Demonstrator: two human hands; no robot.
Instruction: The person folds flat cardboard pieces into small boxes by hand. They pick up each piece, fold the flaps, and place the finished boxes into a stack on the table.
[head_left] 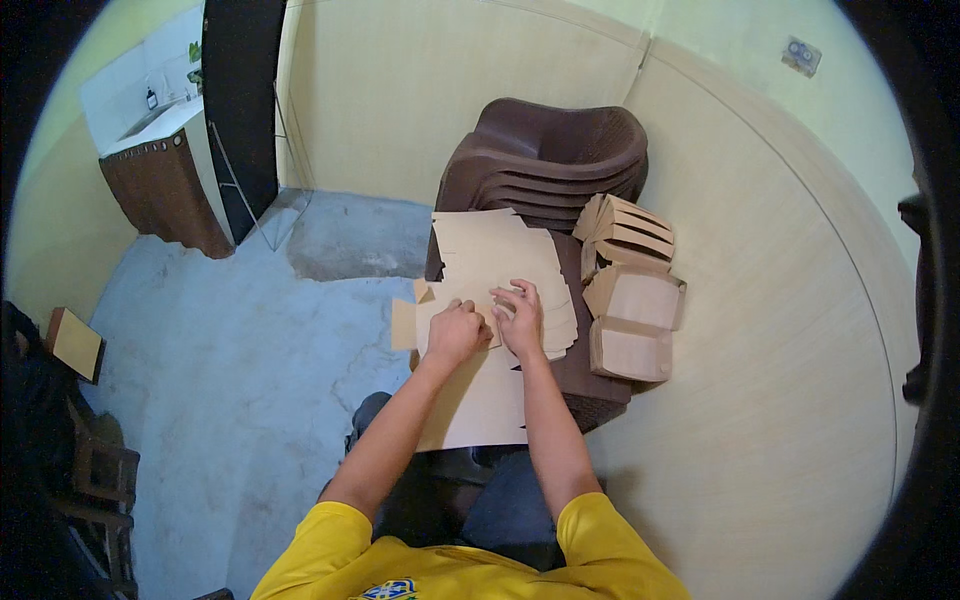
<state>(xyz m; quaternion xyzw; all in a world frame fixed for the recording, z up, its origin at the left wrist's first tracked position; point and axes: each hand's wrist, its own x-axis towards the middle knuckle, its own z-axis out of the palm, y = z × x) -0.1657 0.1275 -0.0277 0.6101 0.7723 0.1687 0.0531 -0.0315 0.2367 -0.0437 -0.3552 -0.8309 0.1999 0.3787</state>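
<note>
A tan die-cut cardboard box blank (470, 400) lies in front of me, its lower part above my lap and a side flap (404, 325) folded up at its left. More flat cardboard blanks (490, 250) lie stacked beyond and to the right of it. My left hand (458, 332) is closed, its fingers curled at a small flap in the middle of the blank. Just right of it, my right hand (520, 320) rests on the cardboard with bent fingers apart. What lies under the fingertips is partly hidden.
Stacked brown plastic chairs (555, 150) stand at the far side. Folded cardboard boxes (632, 325) sit on a brown woven-look surface (595, 385) at the right, beside the wall. A curtained sink counter (165, 185) is far left. Dark wooden furniture (105, 470) stands lower left.
</note>
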